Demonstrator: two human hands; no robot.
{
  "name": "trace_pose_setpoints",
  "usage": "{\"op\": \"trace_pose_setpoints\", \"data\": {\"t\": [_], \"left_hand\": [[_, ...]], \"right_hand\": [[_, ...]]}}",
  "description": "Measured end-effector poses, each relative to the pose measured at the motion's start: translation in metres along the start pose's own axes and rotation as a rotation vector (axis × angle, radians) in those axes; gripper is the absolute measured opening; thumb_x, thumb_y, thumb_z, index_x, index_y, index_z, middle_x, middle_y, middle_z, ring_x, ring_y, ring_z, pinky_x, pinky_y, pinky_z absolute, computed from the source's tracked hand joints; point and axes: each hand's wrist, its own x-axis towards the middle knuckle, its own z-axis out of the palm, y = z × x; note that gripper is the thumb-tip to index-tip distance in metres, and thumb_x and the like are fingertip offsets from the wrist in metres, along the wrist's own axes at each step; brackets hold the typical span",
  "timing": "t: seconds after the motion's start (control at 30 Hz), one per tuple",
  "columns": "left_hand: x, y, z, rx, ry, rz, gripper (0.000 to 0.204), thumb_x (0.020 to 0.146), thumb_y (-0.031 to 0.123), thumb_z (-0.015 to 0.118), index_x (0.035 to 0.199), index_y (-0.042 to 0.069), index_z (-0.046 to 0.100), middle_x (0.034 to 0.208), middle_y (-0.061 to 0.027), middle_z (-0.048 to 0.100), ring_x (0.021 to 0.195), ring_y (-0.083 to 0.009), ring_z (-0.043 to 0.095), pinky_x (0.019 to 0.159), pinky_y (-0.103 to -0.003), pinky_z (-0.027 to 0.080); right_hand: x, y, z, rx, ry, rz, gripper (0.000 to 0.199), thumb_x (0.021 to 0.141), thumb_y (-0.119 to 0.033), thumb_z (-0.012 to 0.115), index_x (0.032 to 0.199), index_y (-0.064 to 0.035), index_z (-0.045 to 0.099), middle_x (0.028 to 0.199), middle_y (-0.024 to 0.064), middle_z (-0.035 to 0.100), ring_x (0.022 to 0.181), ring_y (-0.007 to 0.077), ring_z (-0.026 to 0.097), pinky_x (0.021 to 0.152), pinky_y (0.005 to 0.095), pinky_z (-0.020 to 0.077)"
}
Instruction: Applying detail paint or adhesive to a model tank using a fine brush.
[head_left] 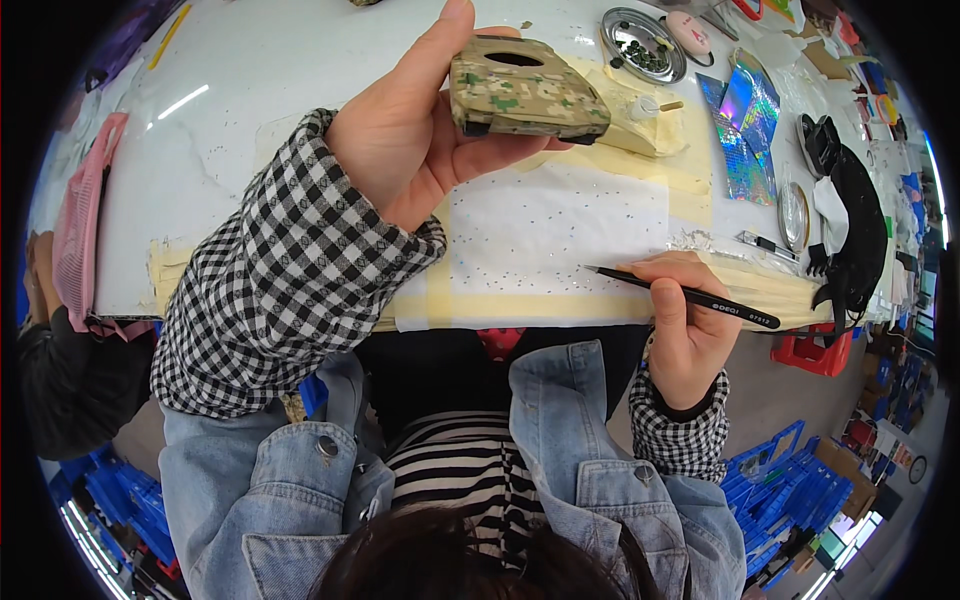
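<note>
My left hand (pixel 400 140) is raised above the table, its fingers and thumb wrapped round a camouflage-patterned case (pixel 530 95) with a dark oval opening in its upper face. Below it lies a white sheet (pixel 560 210) scattered with several tiny shiny bits, probably rhinestones. At the sheet's right edge, my right hand (pixel 685 335) grips black tweezers (pixel 735 306) like a pen. Their pointed tips reach left, over or on the sheet; I cannot tell whether anything is between them.
A round metal dish (pixel 611 37) with small dark green pieces stands at the far right. Nearer are a taped block (pixel 640 135), iridescent blue sheets (pixel 745 125) and a black strap-like item (pixel 855 215). A pink mesh item (pixel 85 230) hangs at the left edge, beside another person's sleeve (pixel 75 390).
</note>
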Motion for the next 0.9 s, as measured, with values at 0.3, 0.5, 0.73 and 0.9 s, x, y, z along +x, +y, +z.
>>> {"op": "trace_pose_setpoints", "data": {"t": [0.3, 0.5, 0.73, 0.9], "left_hand": [[0.005, -0.002, -0.012, -0.049, -0.088, 0.002, 0.050, 0.096, 0.045, 0.029, 0.118, 0.003, 0.044, 0.113, -0.0156, 0.057, 0.103, -0.0241, 0.060, 0.085, -0.033, 0.056], [0.001, 0.001, -0.001, 0.004, -0.007, -0.009, 0.050, 0.096, 0.045, 0.029, 0.120, 0.003, 0.042, 0.114, -0.0158, 0.056, 0.104, -0.0244, 0.060, 0.085, -0.033, 0.056], [0.002, 0.001, -0.002, 0.011, -0.002, -0.020, 0.051, 0.096, 0.046, 0.029, 0.120, 0.003, 0.043, 0.113, -0.0155, 0.057, 0.103, -0.0246, 0.060, 0.084, -0.033, 0.056], [0.006, -0.004, -0.015, -0.094, -0.111, 0.005, 0.050, 0.097, 0.045, 0.030, 0.118, 0.001, 0.045, 0.112, -0.0154, 0.058, 0.102, -0.0239, 0.061, 0.085, -0.034, 0.056]], "right_hand": [[0.001, -0.001, 0.002, -0.001, -0.023, 0.008, 0.008, 0.085, -0.004, 0.059, 0.088, 0.0027, 0.063, 0.083, 0.0102, 0.062, 0.076, 0.0160, 0.056, 0.069, 0.0249, 0.0434], [0.001, -0.001, 0.002, -0.003, -0.023, 0.006, 0.009, 0.085, -0.005, 0.060, 0.089, 0.0028, 0.063, 0.083, 0.0101, 0.062, 0.076, 0.0160, 0.056, 0.069, 0.0249, 0.0434], [0.001, -0.002, 0.002, -0.002, -0.016, 0.012, 0.010, 0.086, -0.006, 0.059, 0.088, 0.0032, 0.063, 0.083, 0.0102, 0.062, 0.076, 0.0159, 0.056, 0.070, 0.0247, 0.0432], [0.000, -0.002, -0.001, 0.054, -0.003, 0.018, 0.012, 0.088, -0.008, 0.058, 0.089, 0.0038, 0.061, 0.086, 0.0101, 0.062, 0.078, 0.0147, 0.056, 0.071, 0.0244, 0.0430]]}}
